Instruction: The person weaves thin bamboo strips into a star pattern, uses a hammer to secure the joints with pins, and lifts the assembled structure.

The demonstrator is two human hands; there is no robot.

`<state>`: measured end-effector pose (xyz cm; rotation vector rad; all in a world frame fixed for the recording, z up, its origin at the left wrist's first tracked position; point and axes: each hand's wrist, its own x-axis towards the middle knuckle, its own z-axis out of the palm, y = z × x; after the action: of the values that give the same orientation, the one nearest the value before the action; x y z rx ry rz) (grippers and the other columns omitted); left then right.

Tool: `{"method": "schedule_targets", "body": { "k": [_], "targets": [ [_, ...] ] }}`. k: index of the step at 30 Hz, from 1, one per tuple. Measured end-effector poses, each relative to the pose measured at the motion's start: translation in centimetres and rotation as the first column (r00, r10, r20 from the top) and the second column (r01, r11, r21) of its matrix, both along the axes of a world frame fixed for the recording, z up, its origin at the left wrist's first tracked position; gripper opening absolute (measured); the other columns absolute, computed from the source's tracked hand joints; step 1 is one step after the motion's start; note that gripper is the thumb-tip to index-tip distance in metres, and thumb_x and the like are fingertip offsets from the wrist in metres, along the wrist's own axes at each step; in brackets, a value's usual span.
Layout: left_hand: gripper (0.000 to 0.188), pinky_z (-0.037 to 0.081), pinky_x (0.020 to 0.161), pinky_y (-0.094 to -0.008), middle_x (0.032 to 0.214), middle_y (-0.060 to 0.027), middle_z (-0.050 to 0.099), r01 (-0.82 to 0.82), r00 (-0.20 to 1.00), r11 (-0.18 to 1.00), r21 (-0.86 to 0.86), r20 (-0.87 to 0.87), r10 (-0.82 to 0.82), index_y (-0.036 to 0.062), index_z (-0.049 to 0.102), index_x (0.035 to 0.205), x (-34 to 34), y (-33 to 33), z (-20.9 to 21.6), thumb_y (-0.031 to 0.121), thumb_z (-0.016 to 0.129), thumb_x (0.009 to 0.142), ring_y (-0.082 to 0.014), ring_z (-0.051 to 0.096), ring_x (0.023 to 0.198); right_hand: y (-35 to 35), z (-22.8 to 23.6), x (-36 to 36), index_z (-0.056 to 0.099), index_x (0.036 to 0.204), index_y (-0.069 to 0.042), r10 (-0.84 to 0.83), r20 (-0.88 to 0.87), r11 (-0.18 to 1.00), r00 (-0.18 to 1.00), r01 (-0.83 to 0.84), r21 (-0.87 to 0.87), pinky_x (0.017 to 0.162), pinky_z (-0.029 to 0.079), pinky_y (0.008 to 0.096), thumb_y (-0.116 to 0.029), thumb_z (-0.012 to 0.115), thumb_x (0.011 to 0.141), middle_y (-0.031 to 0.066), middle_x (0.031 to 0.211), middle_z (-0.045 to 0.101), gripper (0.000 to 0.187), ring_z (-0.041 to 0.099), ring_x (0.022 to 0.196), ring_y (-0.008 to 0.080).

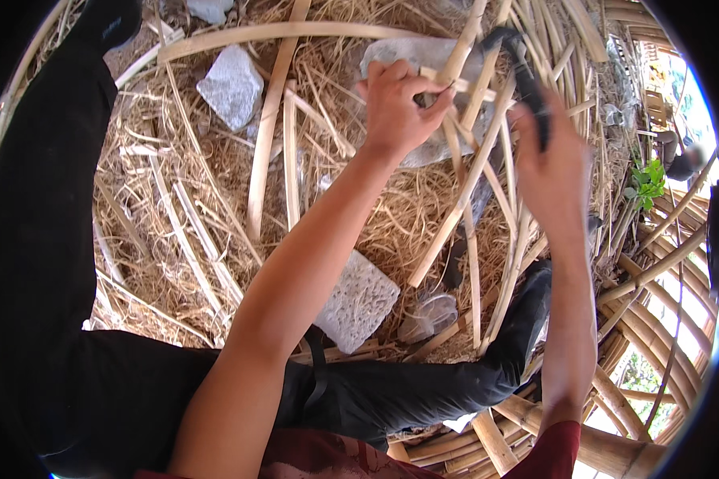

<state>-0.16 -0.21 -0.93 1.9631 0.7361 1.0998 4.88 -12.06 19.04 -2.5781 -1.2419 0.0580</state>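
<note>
My right hand (pixel 553 152), slightly blurred, is closed round the dark handle of a hammer (pixel 529 84). The hammer's black head is at the upper end, just right of a bamboo strip. My left hand (pixel 401 108) is closed in a pinch, thumb and forefinger together at a split bamboo strip (pixel 461 57). Something small and dark shows at those fingertips, too small to name. Under the crossing strips lies a flat grey stone (pixel 379 54), partly hidden by my left hand. Another pale bamboo strip (pixel 463 195) slants down between my two hands.
Loose shavings (pixel 156 239) and bamboo strips cover the ground. A white stone (pixel 232 86) lies at the upper left, a pitted grey block (pixel 359 303) below my left forearm. A clear plastic cup (pixel 430 317) lies near my black-trousered leg (pixel 423 391). Bamboo poles (pixel 639 279) stack at right.
</note>
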Motion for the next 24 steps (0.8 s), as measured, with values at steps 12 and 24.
{"method": "schedule_targets", "body": {
  "k": [12, 24],
  "targets": [
    [0.02, 0.031, 0.077, -0.0362, 0.074, 0.0047, 0.05, 0.049, 0.999, 0.999, -0.022, 0.003, -0.049, 0.0204, 0.084, 0.085, -0.4, -0.5, 0.0, 0.039, 0.087, 0.079, -0.0176, 0.043, 0.084, -0.9, -0.7, 0.6, 0.055, 0.137, 0.0, -0.057, -0.134, 0.955, 0.989, 0.015, -0.295, 0.075, 0.055, 0.0505, -0.021, 0.059, 0.101, 0.0255, 0.092, 0.072, 0.041, 0.073, 0.085, 0.0438],
    [0.016, 0.034, 0.078, -0.034, 0.073, 0.0053, 0.052, 0.055, 0.998, 0.997, -0.049, 0.038, -0.053, 0.0191, 0.082, 0.081, -1.2, -0.6, -0.9, 0.033, 0.09, 0.077, -0.0164, 0.045, 0.086, 0.2, 0.8, 0.0, 0.054, 0.129, 0.005, -0.12, -0.094, 0.988, 0.988, 0.128, 0.088, 0.068, 0.053, 0.0508, -0.014, 0.058, 0.101, 0.0264, 0.079, 0.07, 0.034, 0.072, 0.073, 0.0402]
  ]
}}
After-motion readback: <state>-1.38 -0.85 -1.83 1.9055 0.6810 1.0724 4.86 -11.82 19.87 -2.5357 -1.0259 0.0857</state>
